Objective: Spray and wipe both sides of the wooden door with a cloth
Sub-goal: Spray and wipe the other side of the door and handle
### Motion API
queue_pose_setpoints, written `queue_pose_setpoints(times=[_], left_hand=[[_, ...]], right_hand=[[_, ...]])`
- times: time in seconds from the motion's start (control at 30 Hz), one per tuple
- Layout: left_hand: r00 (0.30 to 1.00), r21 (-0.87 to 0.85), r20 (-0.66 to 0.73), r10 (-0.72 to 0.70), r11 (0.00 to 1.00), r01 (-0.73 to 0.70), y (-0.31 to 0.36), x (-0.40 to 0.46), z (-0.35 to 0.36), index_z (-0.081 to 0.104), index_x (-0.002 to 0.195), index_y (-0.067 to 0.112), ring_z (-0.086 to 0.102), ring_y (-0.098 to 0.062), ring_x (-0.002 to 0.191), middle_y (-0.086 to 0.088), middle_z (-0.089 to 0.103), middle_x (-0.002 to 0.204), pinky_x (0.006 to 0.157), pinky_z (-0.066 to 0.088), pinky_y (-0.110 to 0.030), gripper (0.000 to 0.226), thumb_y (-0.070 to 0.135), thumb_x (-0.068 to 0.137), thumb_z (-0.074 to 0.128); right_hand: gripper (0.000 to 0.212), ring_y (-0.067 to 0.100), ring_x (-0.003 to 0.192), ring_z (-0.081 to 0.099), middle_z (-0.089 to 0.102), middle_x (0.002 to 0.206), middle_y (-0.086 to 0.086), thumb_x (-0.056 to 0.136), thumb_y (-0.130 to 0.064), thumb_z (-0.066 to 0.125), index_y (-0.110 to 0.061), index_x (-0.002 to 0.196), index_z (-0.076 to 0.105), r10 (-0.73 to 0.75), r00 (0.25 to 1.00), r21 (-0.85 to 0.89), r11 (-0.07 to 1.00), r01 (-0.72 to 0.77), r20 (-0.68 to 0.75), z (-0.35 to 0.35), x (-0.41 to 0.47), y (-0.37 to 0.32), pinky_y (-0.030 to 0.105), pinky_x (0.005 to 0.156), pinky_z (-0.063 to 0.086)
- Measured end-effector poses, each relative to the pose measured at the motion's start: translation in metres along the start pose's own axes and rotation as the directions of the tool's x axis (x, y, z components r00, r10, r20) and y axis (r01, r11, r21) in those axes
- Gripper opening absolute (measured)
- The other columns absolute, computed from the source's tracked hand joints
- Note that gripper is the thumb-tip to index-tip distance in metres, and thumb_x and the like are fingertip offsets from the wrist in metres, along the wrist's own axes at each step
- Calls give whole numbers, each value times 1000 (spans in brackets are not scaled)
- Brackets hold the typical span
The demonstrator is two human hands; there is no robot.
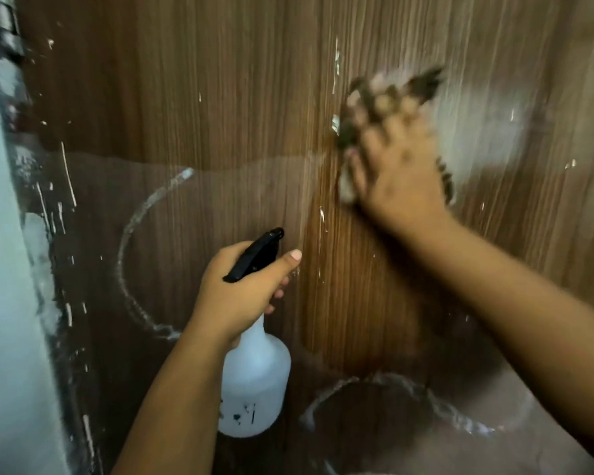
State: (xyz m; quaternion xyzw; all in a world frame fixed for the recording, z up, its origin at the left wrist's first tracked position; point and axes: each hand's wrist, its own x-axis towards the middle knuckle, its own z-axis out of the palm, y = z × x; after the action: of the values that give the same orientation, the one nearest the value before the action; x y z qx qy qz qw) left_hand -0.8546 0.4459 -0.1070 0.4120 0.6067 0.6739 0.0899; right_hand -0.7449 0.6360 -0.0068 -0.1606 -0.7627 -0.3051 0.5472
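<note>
The brown wooden door (220, 97) fills the head view, marked with white paint splashes and curved white rings. My left hand (244, 289) grips the neck of a white spray bottle (254, 382) with a black trigger head (258, 253), held close to the door at lower centre. My right hand (398, 166) presses a crumpled dark-and-white cloth (367, 97) against the door at upper right. That hand and the cloth are blurred by motion.
A pale wall or door frame (0, 269) runs down the left edge, smeared with white. A metal hinge (4, 25) shows at the top left corner. Glare brightens the door's surface at right (487, 132).
</note>
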Motion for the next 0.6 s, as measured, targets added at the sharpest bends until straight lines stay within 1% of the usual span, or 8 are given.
queue_pose_setpoints(times=[0.07,0.13,0.2,0.23,0.33,0.4,0.43,0.6], left_hand=[[1000,4,-12,2,1000,-2,-2,-2,-6,71,83,18,66,-14,65,0,70,68,58,49,-29,17,34,86,75],[1000,15,-22,-10,1000,11,-4,-6,-13,71,88,17,67,-13,66,0,71,71,58,50,-28,17,34,86,75],[999,-2,-41,-21,1000,21,-2,-11,-23,71,91,16,68,-14,67,-1,72,72,59,51,-30,19,34,85,75],[998,-12,-47,-29,1000,28,0,-14,-27,71,92,15,67,-14,66,-2,72,71,59,51,-30,19,33,85,75],[997,-12,-47,-65,998,64,4,-18,-39,69,92,19,62,-9,57,-3,66,65,51,50,-21,11,26,87,76],[995,-7,-54,-88,996,88,3,-21,-48,67,95,23,60,-7,55,-1,63,62,51,49,-16,12,23,87,76],[995,1,-50,-92,996,92,2,-22,-51,67,99,23,61,-7,56,-1,64,63,52,50,-17,16,25,86,76],[998,6,-42,-36,999,36,-1,-32,-68,70,101,24,66,-11,66,1,69,68,60,50,-25,28,39,79,77]], right_hand=[[51,40,139,32,39,149,20,91,-34,47,-14,138,53,-362,922,50,932,358,138,13,-47,-37,53,111,28],[41,27,123,48,60,129,7,80,-41,64,-22,116,70,-740,618,138,664,735,265,18,-97,-61,43,107,26],[42,20,134,40,56,138,-2,87,-42,60,-27,127,64,-840,248,265,411,872,483,12,-115,-70,43,116,21],[41,18,136,38,52,142,-4,93,-39,54,-27,132,60,-839,183,311,381,871,513,7,-106,-68,45,118,23],[37,22,125,48,55,134,2,100,-30,42,-17,130,59,-826,452,133,517,845,337,1,-28,-39,39,109,35],[47,31,139,38,47,146,11,101,-33,37,-13,140,52,-590,767,54,800,598,251,-16,35,-19,43,114,29],[50,33,143,31,42,151,14,102,-37,36,-13,145,47,-479,860,42,877,479,177,-20,58,-10,48,116,26],[71,32,150,13,26,159,12,99,-63,25,-17,152,34,-214,975,31,977,212,59,-10,74,-21,55,119,16]])
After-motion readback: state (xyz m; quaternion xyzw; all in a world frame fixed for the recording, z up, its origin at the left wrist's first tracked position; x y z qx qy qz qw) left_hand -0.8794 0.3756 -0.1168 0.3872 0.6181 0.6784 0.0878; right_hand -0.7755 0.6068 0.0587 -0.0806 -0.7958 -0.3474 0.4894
